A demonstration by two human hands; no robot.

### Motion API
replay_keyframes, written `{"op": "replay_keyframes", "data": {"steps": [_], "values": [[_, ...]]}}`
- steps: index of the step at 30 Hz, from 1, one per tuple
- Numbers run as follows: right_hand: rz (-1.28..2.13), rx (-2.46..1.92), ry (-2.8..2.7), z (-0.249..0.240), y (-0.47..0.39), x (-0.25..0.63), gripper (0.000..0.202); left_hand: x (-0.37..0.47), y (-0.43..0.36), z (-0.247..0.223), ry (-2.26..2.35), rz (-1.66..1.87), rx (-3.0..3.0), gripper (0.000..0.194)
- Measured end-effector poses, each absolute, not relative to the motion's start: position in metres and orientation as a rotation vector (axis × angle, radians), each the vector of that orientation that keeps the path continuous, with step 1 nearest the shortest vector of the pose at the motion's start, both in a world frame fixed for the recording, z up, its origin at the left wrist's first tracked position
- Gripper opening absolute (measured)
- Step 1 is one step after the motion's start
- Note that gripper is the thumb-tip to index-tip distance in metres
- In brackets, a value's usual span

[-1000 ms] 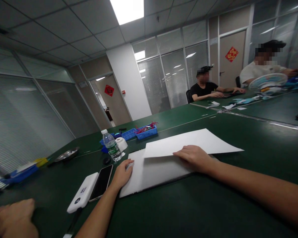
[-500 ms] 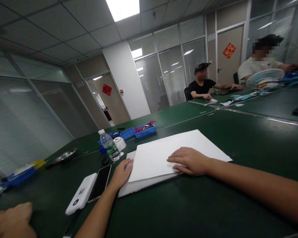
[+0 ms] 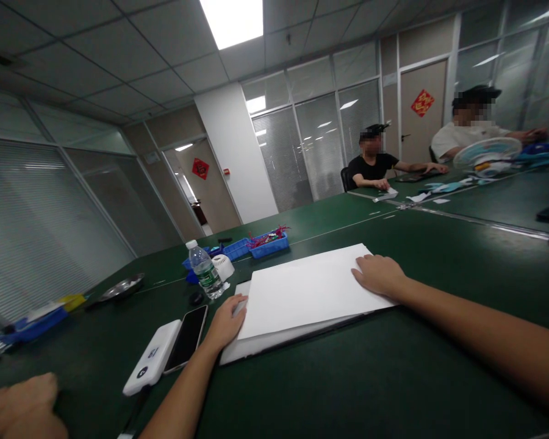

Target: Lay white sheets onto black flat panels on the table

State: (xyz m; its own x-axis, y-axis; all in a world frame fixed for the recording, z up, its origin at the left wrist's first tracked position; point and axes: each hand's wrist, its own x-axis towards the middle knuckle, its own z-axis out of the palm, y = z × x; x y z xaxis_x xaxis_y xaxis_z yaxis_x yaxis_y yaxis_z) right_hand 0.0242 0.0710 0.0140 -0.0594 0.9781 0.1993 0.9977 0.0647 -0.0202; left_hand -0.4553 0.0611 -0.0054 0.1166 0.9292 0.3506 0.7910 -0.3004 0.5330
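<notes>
White sheet (image 3: 302, 292), its right end beneath the right hand (image 3: 377, 275) (loosely open, gripping nothing)

The counter (image 3: 466, 262) offers a wide passage right of the white sheet (image 3: 302, 292), beyond the right forearm (image 3: 480, 341), and another on the near side, towards the left forearm (image 3: 178, 390). Leftward, the phone (image 3: 186, 338), white device (image 3: 152, 356) and standing bottle (image 3: 205, 272) obstruct a low path, with another person's hand (image 3: 22, 402) at the near left corner; blue trays (image 3: 269, 246) lie in the way farther off.

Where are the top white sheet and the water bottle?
Top white sheet (image 3: 304, 292): head view, middle of its upper face.
Water bottle (image 3: 207, 275): head view, on its green label.
</notes>
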Motion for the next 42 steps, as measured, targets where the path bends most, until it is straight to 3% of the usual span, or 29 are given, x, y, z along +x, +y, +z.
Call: {"op": "replay_keyframes", "data": {"steps": [42], "values": [[-0.054, -1.743, -2.239, 0.017, 0.058, 0.0, 0.056, -0.463, 0.07, -0.016, 1.731, 0.999, 2.123, 0.044]]}}
